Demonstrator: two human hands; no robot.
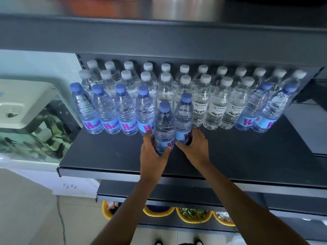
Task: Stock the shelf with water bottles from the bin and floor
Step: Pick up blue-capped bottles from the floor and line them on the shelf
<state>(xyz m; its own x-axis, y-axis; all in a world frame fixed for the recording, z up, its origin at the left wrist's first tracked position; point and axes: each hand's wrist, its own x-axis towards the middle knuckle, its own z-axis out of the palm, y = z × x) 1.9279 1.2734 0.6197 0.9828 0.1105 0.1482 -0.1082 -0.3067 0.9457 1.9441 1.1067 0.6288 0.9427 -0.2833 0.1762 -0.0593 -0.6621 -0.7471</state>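
A dark shelf (247, 156) carries rows of water bottles. White-capped clear bottles (205, 96) fill the back rows. Blue-capped bottles with blue labels (106, 110) stand in the front row at the left, and two more (265, 110) at the right end. My left hand (154, 152) grips the base of a blue-capped bottle (164, 124), which stands in front of the row. My right hand (194, 145) holds the base of a second blue-capped bottle (184, 115) just beside it, in the gap of the front row.
An upper shelf edge (159, 36) hangs above the bottles. A fish tank (35, 131) stands to the left of the shelf. Lower shelves hold yellow bowls (192, 216) of food. The front strip of the shelf, left and right of my hands, is bare.
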